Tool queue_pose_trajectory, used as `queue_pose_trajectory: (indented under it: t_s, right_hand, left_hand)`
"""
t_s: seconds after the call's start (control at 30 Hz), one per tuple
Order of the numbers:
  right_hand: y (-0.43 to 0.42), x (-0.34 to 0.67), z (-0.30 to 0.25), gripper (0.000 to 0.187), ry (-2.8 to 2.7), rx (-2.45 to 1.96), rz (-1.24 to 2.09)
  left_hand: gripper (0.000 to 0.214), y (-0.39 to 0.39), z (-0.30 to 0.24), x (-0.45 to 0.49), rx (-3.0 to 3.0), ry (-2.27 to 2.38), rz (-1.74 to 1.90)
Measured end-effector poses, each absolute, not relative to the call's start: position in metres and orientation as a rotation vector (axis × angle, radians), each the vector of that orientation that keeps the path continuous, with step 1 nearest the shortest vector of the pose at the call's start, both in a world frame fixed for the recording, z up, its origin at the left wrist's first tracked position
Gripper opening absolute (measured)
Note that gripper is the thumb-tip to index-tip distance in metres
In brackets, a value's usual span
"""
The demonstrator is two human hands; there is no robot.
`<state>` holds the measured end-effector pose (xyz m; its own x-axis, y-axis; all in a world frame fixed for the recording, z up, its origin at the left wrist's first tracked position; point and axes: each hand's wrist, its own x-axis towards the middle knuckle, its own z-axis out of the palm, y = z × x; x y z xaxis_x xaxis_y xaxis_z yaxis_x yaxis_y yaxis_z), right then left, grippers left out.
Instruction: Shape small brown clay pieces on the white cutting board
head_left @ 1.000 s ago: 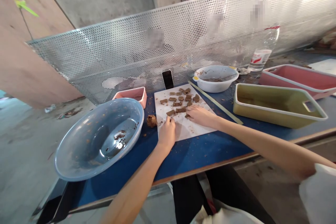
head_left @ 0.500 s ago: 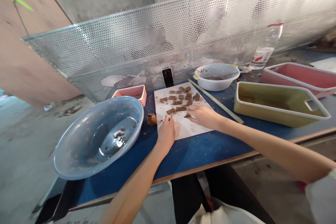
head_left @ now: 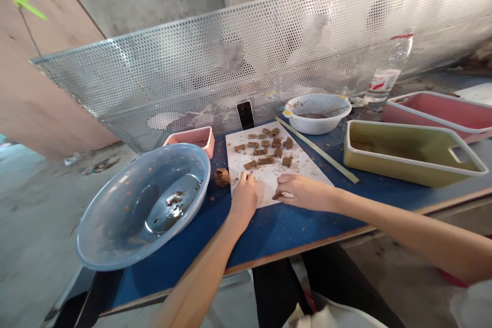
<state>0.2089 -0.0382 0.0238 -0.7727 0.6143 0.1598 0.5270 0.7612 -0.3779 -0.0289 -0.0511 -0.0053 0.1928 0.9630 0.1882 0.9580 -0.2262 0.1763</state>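
Observation:
Several small brown clay-like pieces (head_left: 265, 160) lie in loose rows on a white board (head_left: 265, 189), with crumbs around them. My right hand (head_left: 303, 190) is low over the board's right front part, its fingertips closed on a small brown clay piece (head_left: 277, 196). Resting at the board's left front is my left hand (head_left: 245, 196), fingers curled in; whatever they may hold is hidden. Just left of the board, a rough brown clay lump (head_left: 222, 177) sits on the blue table (head_left: 265, 233).
A large blue basin (head_left: 111, 215) with a little wet residue stands left, beside a small pink tray (head_left: 209, 143). A phone (head_left: 245, 115) leans on a perforated metal screen (head_left: 172, 61). Rightward are a pale strip (head_left: 319, 151), white bowl (head_left: 317, 124), green bin (head_left: 395, 160) and bottle (head_left: 384, 79).
My right hand has moved toward the board's front edge, away from the rows. A brown piece at the rows' right front end now shows uncovered. The left hand stays nearly still.

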Motion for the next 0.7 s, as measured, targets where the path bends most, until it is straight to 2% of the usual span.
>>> queue_pose_trajectory:
  t_s: [0.13,0.27,0.5,0.6,0.7]
  right_hand:
    - [-0.041,0.238,0.027,0.030,-2.298,-1.110,0.657]
    - [-0.043,0.252,0.021,0.040,-2.099,-1.258,0.871]
    - [-0.063,0.235,0.019,0.050,-1.844,-1.202,1.105]
    - [-0.065,0.228,0.015,0.051,-1.783,-1.140,1.150]
    - [-0.066,0.223,0.010,0.051,-1.756,-1.118,1.164]
  left_hand:
    - [0.038,-0.052,-0.007,-0.029,2.424,1.957,0.415]
    - [0.036,-0.052,-0.010,-0.030,2.449,2.029,0.375]
    - [0.041,-0.053,0.003,-0.026,2.440,1.988,0.620]
    - [0.032,-0.054,0.008,-0.022,2.393,1.840,0.774]
    - [0.019,-0.054,0.007,-0.022,2.354,1.821,0.767]
